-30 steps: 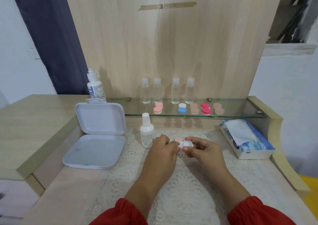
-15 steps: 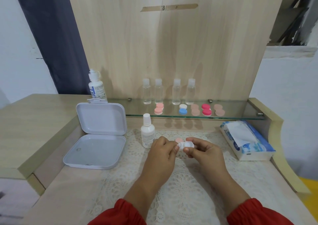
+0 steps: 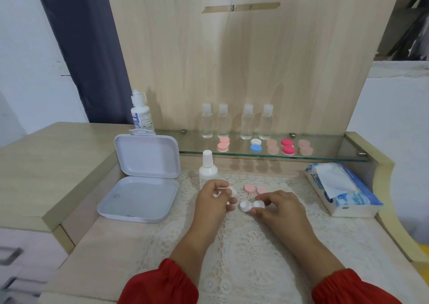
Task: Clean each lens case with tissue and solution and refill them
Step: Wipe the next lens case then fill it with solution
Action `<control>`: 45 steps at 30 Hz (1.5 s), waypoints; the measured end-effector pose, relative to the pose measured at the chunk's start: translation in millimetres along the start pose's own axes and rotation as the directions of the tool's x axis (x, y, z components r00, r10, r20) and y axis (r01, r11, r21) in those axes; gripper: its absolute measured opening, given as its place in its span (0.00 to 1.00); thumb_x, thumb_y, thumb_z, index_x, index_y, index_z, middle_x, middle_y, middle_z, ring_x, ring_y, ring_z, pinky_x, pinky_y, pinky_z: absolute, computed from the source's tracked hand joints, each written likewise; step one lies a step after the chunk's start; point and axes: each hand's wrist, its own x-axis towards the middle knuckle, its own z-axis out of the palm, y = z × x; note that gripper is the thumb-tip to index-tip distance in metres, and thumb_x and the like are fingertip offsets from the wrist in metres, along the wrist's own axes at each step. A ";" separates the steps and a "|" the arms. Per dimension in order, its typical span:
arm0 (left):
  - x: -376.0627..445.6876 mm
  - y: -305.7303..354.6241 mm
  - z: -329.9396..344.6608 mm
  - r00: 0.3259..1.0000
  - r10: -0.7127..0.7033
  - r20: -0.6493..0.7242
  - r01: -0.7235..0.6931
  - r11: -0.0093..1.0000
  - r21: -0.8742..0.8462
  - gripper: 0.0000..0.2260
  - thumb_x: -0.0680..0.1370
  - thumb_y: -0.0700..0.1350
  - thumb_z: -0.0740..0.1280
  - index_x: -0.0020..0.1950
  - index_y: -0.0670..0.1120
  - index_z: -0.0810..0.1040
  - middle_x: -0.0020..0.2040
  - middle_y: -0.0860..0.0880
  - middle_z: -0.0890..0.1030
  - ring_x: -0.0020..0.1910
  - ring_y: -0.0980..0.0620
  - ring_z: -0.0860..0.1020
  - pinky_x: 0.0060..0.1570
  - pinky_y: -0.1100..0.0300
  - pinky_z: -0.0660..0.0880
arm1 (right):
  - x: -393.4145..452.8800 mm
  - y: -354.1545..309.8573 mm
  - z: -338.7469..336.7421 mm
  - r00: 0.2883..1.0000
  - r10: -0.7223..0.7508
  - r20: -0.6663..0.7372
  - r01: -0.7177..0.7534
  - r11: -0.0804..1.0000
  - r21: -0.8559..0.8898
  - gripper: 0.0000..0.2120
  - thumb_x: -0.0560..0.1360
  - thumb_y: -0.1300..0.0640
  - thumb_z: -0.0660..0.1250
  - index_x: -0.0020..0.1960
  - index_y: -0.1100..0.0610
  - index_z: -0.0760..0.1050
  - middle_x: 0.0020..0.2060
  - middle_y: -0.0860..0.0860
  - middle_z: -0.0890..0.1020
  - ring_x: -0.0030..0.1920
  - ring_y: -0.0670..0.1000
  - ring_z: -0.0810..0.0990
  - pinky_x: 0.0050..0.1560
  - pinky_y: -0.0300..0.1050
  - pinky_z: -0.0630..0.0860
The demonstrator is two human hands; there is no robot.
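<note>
Wood back panel (image 3: pixel 232 59) far centre, one strip of tape (image 3: pixel 241 7) on it. Beige desk (image 3: pixel 46 164) below, lace mat (image 3: pixel 243 245) over near centre. One glass shelf (image 3: pixel 325 156) along far edge.

One white hinged box (image 3: pixel 141 180) left, lid up, open. One tissue pack (image 3: pixel 343 187) right, a sheet sticking out the top.

Two red sleeves (image 3: pixel 162 285) at near edge.

Left hand (image 3: pixel 211 201) over mat centre, fingers curled, pinching one small white cap (image 3: pixel 232 191). Right hand (image 3: pixel 278 207) just right of it, fingertips clamped on white lens case (image 3: pixel 250 205), case low over the mat, whether touching it not clear; left well uncapped and showing, right end under the fingers. Two pink caps (image 3: pixel 255 189) flat on mat just far of the case, touching each other.

Bottles, six total: one labelled solution bottle (image 3: pixel 141 115) far left behind the box; one white spray bottle (image 3: pixel 208 170) on mat just far of left hand; four clear small bottles (image 3: pixel 235 123) in a row on shelf.

Five closed lens cases on shelf in front of the clear bottles, left to right: one light pink case (image 3: pixel 223 144), one white-and-blue case (image 3: pixel 255 145), one tan case (image 3: pixel 272 146), one hot pink case (image 3: pixel 287 146), one more tan case at right end (image 3: pixel 305 147).
</note>
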 end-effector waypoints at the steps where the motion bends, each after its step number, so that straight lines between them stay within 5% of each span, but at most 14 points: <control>1: -1.5 1.0 -0.9 1.000 -0.013 0.012 0.013 0.999 -0.036 0.06 0.79 0.34 0.62 0.52 0.42 0.76 0.48 0.41 0.79 0.38 0.51 0.81 0.37 0.63 0.78 | 0.1 0.7 1.1 1.000 -0.013 0.005 0.013 0.997 -0.074 0.13 0.68 0.41 0.73 0.50 0.44 0.81 0.46 0.41 0.78 0.54 0.47 0.71 0.57 0.48 0.67; 7: -9.1 5.1 -12.5 0.991 -0.090 0.102 0.094 0.995 -0.034 0.14 0.79 0.32 0.58 0.61 0.46 0.70 0.45 0.40 0.80 0.36 0.52 0.77 0.35 0.62 0.74 | -0.2 0.3 1.8 1.000 -0.029 0.011 0.030 0.991 -0.131 0.20 0.70 0.39 0.71 0.59 0.44 0.78 0.53 0.42 0.78 0.58 0.48 0.71 0.60 0.49 0.67; 12: -21.4 11.1 -31.4 0.962 -0.155 0.223 0.194 0.967 -0.166 0.12 0.81 0.36 0.58 0.62 0.48 0.70 0.37 0.46 0.75 0.32 0.54 0.71 0.32 0.63 0.67 | -5.7 -3.8 0.0 0.993 -0.086 -0.086 0.089 0.995 0.035 0.13 0.72 0.49 0.71 0.56 0.45 0.79 0.48 0.40 0.79 0.56 0.45 0.71 0.57 0.43 0.66; 15: -31.8 13.7 -48.1 0.973 -0.143 0.180 0.179 0.963 -0.202 0.10 0.82 0.38 0.59 0.62 0.48 0.70 0.36 0.46 0.74 0.32 0.53 0.70 0.31 0.63 0.67 | -8.8 -15.8 -0.8 0.987 -0.121 -0.106 0.131 0.987 0.089 0.09 0.74 0.52 0.70 0.54 0.45 0.80 0.47 0.39 0.79 0.55 0.45 0.72 0.56 0.42 0.65; 20: -52.0 17.0 -87.2 0.995 -0.104 -0.009 0.097 0.953 -0.286 0.11 0.81 0.33 0.54 0.57 0.47 0.68 0.31 0.48 0.69 0.28 0.54 0.65 0.27 0.64 0.60 | -18.7 -64.8 15.1 0.982 -0.189 0.008 0.178 0.938 0.297 0.09 0.74 0.55 0.70 0.50 0.41 0.79 0.44 0.39 0.81 0.49 0.41 0.75 0.45 0.33 0.67; 25: -82.9 27.9 -149.1 0.994 -0.106 0.016 0.105 0.940 -0.325 0.09 0.81 0.33 0.53 0.55 0.45 0.68 0.29 0.49 0.70 0.27 0.54 0.66 0.26 0.65 0.61 | -41.1 -133.9 62.6 0.953 -0.229 0.196 0.057 0.775 0.629 0.08 0.73 0.61 0.70 0.47 0.49 0.83 0.42 0.44 0.84 0.42 0.39 0.79 0.41 0.27 0.71; 30: -116.5 41.5 -238.2 0.990 -0.139 0.030 0.142 0.960 -0.242 0.06 0.79 0.33 0.58 0.49 0.41 0.73 0.33 0.42 0.76 0.28 0.51 0.72 0.26 0.64 0.68 | -71.7 -199.3 110.0 0.860 -0.307 0.406 -0.100 0.680 0.726 0.10 0.76 0.65 0.66 0.47 0.53 0.82 0.35 0.47 0.83 0.35 0.43 0.77 0.34 0.33 0.71; 36: -150.1 30.9 -336.8 0.946 -0.244 -0.214 0.208 0.962 -0.179 0.13 0.66 0.31 0.70 0.47 0.41 0.74 0.36 0.41 0.79 0.28 0.49 0.75 0.24 0.64 0.71 | -118.5 -267.1 160.3 0.670 -0.407 0.621 -0.292 0.625 0.724 0.08 0.78 0.65 0.62 0.51 0.59 0.80 0.35 0.50 0.80 0.33 0.45 0.76 0.33 0.37 0.72; 40: -152.2 -11.6 -381.5 0.835 -0.328 -0.442 0.261 0.943 -0.208 0.07 0.75 0.30 0.65 0.47 0.41 0.73 0.37 0.41 0.78 0.30 0.49 0.78 0.27 0.62 0.75 | -144.4 -297.0 195.9 0.548 -0.369 0.750 -0.441 0.635 0.634 0.07 0.79 0.64 0.62 0.48 0.59 0.79 0.33 0.50 0.78 0.31 0.46 0.74 0.30 0.36 0.71; 45: -151.7 -73.2 -400.6 0.687 -0.521 -0.506 0.437 0.853 -0.285 0.09 0.76 0.28 0.57 0.50 0.37 0.74 0.42 0.38 0.75 0.35 0.45 0.75 0.28 0.59 0.76 | -167.0 -299.3 243.9 0.403 -0.179 0.898 -0.602 0.687 0.407 0.09 0.80 0.62 0.61 0.41 0.57 0.74 0.32 0.52 0.72 0.31 0.49 0.68 0.33 0.41 0.65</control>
